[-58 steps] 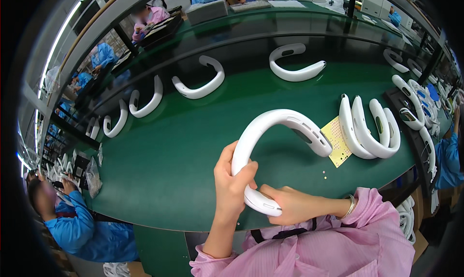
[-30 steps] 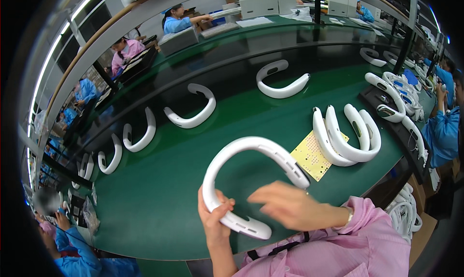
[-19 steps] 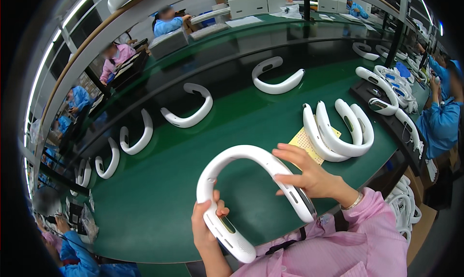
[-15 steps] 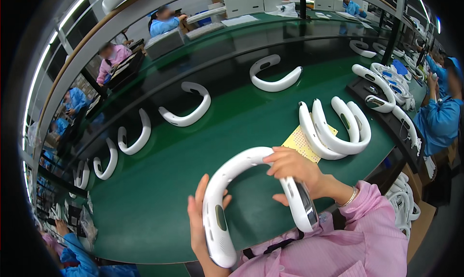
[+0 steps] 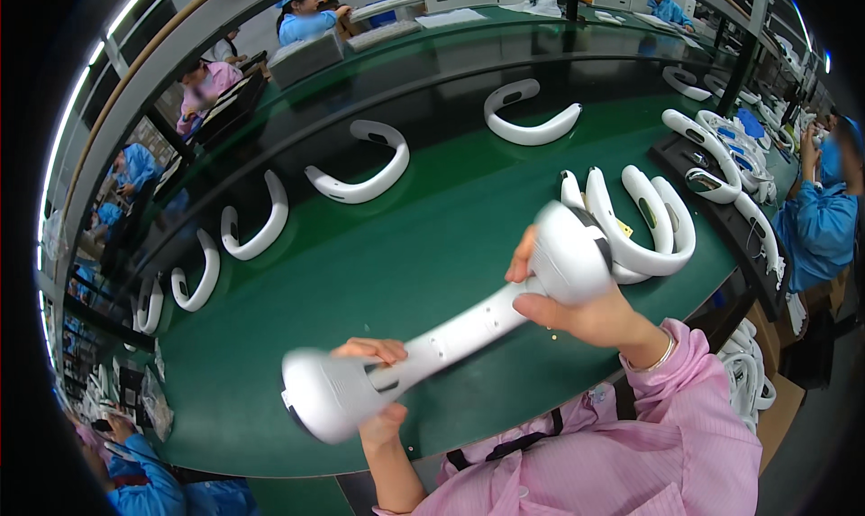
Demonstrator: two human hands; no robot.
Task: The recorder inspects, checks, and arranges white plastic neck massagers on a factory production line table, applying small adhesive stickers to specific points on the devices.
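A white U-shaped neck fan is held between both hands above the green table, its curved band running across and its two rounded ends turned toward me. My left hand is closed around the left end, with the fingers behind it and the thumb side below. At the other end, my right hand grips with the thumb on the band and fingers behind. Small holes or marks show along the band. Just beyond my right hand, several neck fans lie together, partly over a yellow sheet.
A row of spaced neck fans lies along the far side of the green table. At right, a dark tray holds more fans. A plastic bag lies left. A co-worker in blue is at right; others work beyond.
The neck fan has been turned from lying with its ends toward me to ends-up, its band now lower. Both hands have shifted their hold, the left now closed around its end.
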